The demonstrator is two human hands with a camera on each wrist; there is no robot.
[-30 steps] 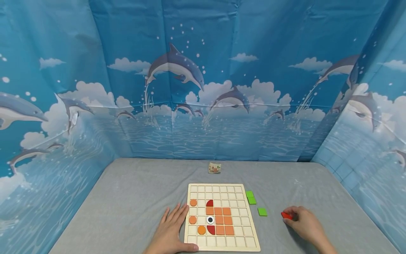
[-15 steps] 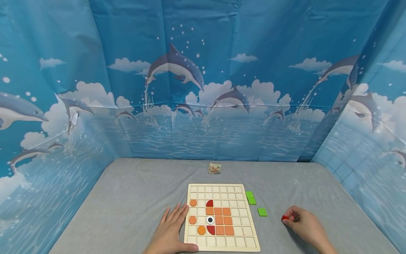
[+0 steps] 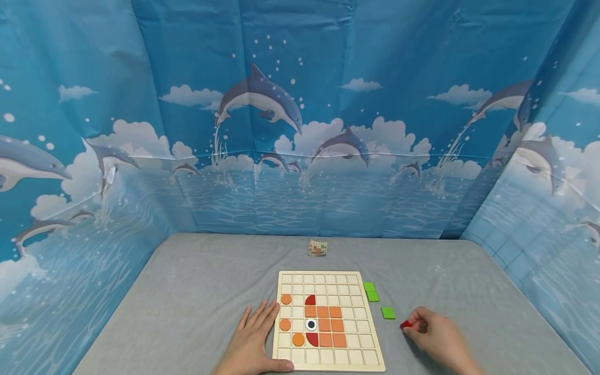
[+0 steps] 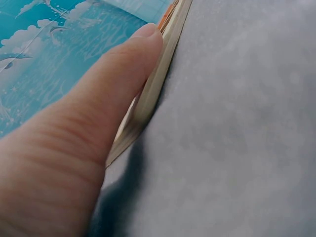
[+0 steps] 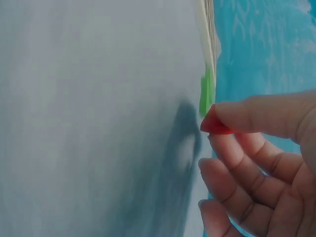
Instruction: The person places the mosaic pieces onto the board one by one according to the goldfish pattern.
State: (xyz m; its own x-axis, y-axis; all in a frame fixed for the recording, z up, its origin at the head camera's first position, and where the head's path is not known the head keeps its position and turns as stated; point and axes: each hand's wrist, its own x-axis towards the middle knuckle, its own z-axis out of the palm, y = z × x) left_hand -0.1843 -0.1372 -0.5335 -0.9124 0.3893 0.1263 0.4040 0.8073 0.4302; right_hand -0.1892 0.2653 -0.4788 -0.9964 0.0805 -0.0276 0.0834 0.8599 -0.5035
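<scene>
A pale wooden grid board lies on the cloth. My left hand rests at its left side, fingers extended along that edge, with the thumb on the front corner. In the left wrist view the thumb touches the board's edge. To the right of the board, my right hand pinches a small red piece above the cloth. The right wrist view shows this red piece between thumb and index finger, its full shape partly hidden. The other fingers are loosely curled.
On the board sit orange squares, orange discs, dark red quarter circles and an eye disc. Several green squares lie off its right side. A small patterned card lies behind it on the grey cloth.
My right hand turned the red piece in its fingertips, then moved left with it toward the board. The left hand and the board stay in place.
</scene>
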